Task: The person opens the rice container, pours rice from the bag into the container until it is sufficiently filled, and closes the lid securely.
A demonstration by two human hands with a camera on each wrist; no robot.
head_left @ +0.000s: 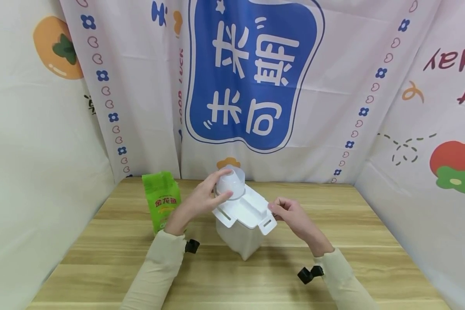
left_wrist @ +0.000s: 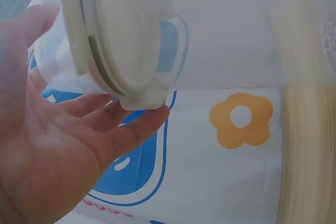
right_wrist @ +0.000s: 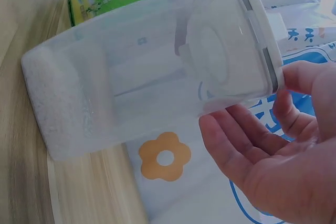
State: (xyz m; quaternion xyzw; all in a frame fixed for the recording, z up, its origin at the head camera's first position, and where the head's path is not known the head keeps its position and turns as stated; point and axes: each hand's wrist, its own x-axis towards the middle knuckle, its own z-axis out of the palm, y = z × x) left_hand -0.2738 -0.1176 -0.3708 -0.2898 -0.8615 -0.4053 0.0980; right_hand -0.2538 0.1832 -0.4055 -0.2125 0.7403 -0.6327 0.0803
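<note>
A tall translucent rice storage container stands on the table, with white grains at its bottom. Its white lid sits on top, with side flaps sticking outward. A clear cup-shaped cap rises from the lid's far-left part. My left hand holds this cap, thumb on the near side and fingers around the far side. At the lid's right edge, my right hand pinches the rim between thumb and bent forefinger. Its other fingers lie by the container's wall in the right wrist view.
A green printed bag stands left of the container, partly behind my left forearm. The wooden table ends at a printed cloth backdrop, and cloth walls rise on both sides.
</note>
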